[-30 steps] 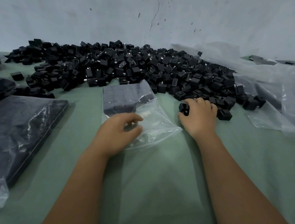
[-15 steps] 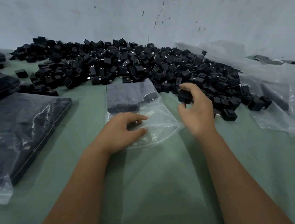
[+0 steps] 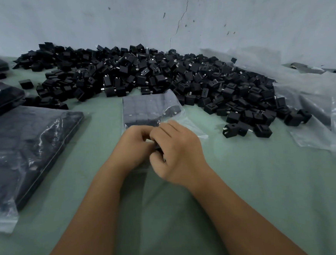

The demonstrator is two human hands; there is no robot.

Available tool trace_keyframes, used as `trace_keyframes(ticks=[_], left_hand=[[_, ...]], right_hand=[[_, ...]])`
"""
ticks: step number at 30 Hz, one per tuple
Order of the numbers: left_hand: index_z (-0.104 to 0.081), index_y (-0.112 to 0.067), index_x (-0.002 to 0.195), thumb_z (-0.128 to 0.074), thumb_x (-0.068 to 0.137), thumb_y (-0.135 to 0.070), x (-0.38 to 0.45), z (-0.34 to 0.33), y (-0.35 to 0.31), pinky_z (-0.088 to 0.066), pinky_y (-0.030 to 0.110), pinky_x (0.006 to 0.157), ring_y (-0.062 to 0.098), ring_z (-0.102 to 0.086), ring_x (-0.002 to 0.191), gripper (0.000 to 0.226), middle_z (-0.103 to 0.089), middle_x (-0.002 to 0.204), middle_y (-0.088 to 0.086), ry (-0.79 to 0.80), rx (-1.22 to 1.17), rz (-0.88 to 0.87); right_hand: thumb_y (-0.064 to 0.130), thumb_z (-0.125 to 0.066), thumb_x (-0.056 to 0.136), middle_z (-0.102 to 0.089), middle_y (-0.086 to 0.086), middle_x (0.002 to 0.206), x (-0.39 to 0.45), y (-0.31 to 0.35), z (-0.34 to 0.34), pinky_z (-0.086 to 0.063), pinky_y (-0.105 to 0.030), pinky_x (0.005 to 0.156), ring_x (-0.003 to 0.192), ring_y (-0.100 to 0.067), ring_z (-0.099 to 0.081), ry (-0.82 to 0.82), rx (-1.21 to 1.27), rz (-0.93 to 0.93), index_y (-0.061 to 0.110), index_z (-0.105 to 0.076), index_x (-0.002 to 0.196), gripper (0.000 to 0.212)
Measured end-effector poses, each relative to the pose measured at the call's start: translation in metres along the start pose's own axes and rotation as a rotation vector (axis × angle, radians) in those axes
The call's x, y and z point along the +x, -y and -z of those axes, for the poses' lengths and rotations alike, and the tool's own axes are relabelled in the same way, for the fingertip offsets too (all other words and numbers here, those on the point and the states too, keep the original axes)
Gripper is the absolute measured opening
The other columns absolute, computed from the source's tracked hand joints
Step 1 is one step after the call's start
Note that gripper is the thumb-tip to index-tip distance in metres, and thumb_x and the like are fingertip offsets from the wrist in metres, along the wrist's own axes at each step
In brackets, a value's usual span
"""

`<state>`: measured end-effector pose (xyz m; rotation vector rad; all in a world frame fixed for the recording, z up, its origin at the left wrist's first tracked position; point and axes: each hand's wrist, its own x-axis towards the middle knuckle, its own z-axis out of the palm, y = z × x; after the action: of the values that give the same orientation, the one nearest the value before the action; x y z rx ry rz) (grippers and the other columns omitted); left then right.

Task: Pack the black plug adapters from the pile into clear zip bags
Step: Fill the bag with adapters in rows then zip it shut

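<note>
A large pile of black plug adapters (image 3: 161, 77) stretches across the back of the green table (image 3: 262, 181). In front of it lies a clear zip bag (image 3: 151, 108), partly filled with neat rows of adapters. My left hand (image 3: 133, 148) grips the bag's near, open end. My right hand (image 3: 179, 150) sits right against it, fingers curled round a black adapter (image 3: 156, 146) at the bag's mouth. Only a sliver of that adapter shows between the two hands.
A full, flat bag of adapters (image 3: 29, 148) lies at the left, with more packed bags (image 3: 2, 96) behind it. Loose clear plastic sheeting (image 3: 312, 105) covers the right side. A cracked grey wall (image 3: 178, 21) stands behind the pile.
My right hand lifted an adapter off the pile's edge and carried it left to the bag's mouth. My left hand stayed on the bag's open end.
</note>
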<state>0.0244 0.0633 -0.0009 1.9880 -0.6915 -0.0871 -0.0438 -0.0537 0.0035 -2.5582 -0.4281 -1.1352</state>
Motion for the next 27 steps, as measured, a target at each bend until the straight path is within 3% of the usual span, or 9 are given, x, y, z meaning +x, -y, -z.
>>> trace_keyframes(ticks=[3, 6, 9, 12, 16, 19, 23, 25, 27], left_hand=[[-0.071, -0.019, 0.069, -0.062, 0.077, 0.001, 0.0, -0.002, 0.001, -0.045, 0.024, 0.057, 0.006, -0.054, 0.056, 0.024, -0.069, 0.063, 0.0, -0.032, -0.055, 0.032], [-0.071, -0.021, 0.071, -0.064, 0.081, -0.008, 0.003, -0.002, 0.005, -0.046, 0.025, 0.053, 0.013, -0.056, 0.052, 0.018, -0.068, 0.061, -0.006, -0.129, -0.047, 0.053], [-0.072, -0.024, 0.073, -0.069, 0.081, -0.02, 0.004, 0.0, 0.003, -0.055, 0.039, 0.069, 0.027, -0.066, 0.073, 0.009, -0.071, 0.069, -0.003, -0.219, -0.119, 0.073], [-0.075, -0.022, 0.076, -0.072, 0.083, -0.014, 0.004, 0.002, -0.001, -0.054, 0.047, 0.079, 0.034, -0.067, 0.082, 0.011, -0.073, 0.075, 0.004, -0.252, -0.198, 0.063], [-0.076, -0.02, 0.076, -0.071, 0.084, -0.005, 0.0, 0.006, -0.009, -0.055, 0.042, 0.08, 0.023, -0.067, 0.077, 0.017, -0.074, 0.079, 0.006, -0.221, -0.299, 0.0], [-0.076, -0.017, 0.077, -0.072, 0.082, -0.002, -0.002, 0.007, -0.013, -0.052, 0.039, 0.077, 0.019, -0.063, 0.076, 0.017, -0.073, 0.08, 0.009, -0.193, -0.358, -0.035], [-0.077, -0.008, 0.08, -0.077, 0.075, -0.01, -0.003, 0.007, -0.016, -0.047, 0.061, 0.084, 0.049, -0.058, 0.08, 0.006, -0.067, 0.088, 0.03, -0.078, -0.443, -0.105], [-0.078, -0.009, 0.085, -0.077, 0.073, -0.014, -0.003, 0.008, -0.014, -0.048, 0.053, 0.085, 0.047, -0.058, 0.082, 0.013, -0.067, 0.091, 0.031, -0.016, -0.481, -0.113], [-0.08, -0.02, 0.089, -0.078, 0.071, -0.025, -0.003, 0.012, -0.01, -0.051, 0.027, 0.079, 0.021, -0.064, 0.079, 0.018, -0.074, 0.087, 0.013, 0.01, -0.586, -0.083]], right_hand=[[0.015, -0.059, 0.065, -0.055, -0.001, 0.073, -0.001, -0.004, 0.004, -0.027, -0.023, 0.057, 0.068, -0.018, -0.048, 0.131, -0.109, -0.094, 0.009, -0.06, 0.082, 0.018], [0.011, -0.062, 0.064, -0.054, -0.001, 0.077, 0.002, -0.004, 0.009, -0.029, -0.024, 0.053, 0.068, -0.019, -0.051, 0.211, -0.141, -0.068, 0.012, -0.058, 0.087, 0.024], [0.004, -0.067, 0.064, -0.056, -0.002, 0.083, 0.003, -0.002, 0.01, -0.03, -0.026, 0.051, 0.07, -0.02, -0.055, 0.293, -0.227, -0.091, 0.013, -0.058, 0.093, 0.031], [0.005, -0.063, 0.073, -0.054, -0.003, 0.098, 0.002, -0.001, 0.005, -0.027, -0.027, 0.063, 0.088, -0.022, -0.053, 0.407, -0.346, -0.089, 0.014, -0.056, 0.112, 0.04], [0.018, -0.057, 0.082, -0.049, -0.005, 0.11, 0.003, 0.001, 0.005, -0.024, -0.028, 0.071, 0.102, -0.024, -0.048, 0.446, -0.409, -0.183, 0.02, -0.052, 0.124, 0.042], [0.022, -0.054, 0.085, -0.051, -0.005, 0.112, 0.003, 0.003, 0.003, -0.029, -0.028, 0.068, 0.101, -0.023, -0.053, 0.477, -0.391, -0.258, 0.023, -0.051, 0.124, 0.039], [0.009, -0.047, 0.092, -0.06, 0.0, 0.098, 0.013, -0.007, 0.0, -0.031, -0.02, 0.052, 0.071, -0.014, -0.053, 0.565, -0.305, -0.452, 0.017, -0.056, 0.111, 0.022], [0.008, -0.045, 0.094, -0.059, 0.001, 0.094, 0.013, -0.007, -0.003, -0.033, -0.023, 0.058, 0.072, -0.015, -0.05, 0.602, -0.405, -0.421, 0.017, -0.056, 0.102, 0.017], [0.015, -0.044, 0.093, -0.054, 0.002, 0.084, 0.006, -0.004, -0.003, -0.03, -0.028, 0.057, 0.073, -0.018, -0.045, 0.556, -0.502, -0.357, 0.023, -0.053, 0.088, 0.013]])
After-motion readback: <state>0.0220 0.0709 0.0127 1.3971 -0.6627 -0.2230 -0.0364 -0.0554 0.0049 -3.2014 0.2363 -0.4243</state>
